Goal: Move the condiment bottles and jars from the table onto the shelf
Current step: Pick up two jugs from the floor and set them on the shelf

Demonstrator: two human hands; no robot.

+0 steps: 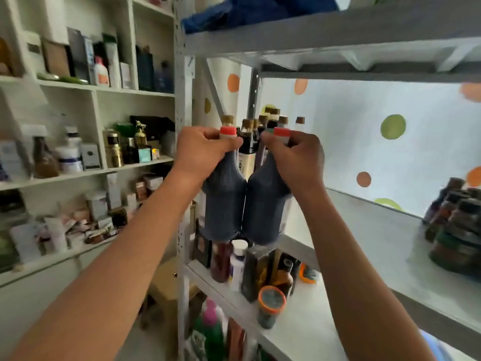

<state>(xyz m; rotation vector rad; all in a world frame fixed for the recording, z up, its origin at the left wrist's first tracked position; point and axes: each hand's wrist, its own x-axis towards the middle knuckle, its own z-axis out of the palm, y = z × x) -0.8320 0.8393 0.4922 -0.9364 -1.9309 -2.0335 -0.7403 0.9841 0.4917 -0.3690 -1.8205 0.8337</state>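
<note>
I hold two large dark sauce bottles with red caps side by side, raised at the front left corner of the grey metal shelf. My left hand grips the neck of the left bottle. My right hand grips the neck of the right bottle. The two bottles touch each other, and their bases hang level with the shelf's front edge. Behind them, at the shelf's back left, stands a cluster of dark cork-topped bottles.
Stacked jars sit at the shelf's right end. The lower shelf holds bottles, a box and an orange-lidded jar. A metal board runs overhead. White wall shelves packed with boxes stand to the left.
</note>
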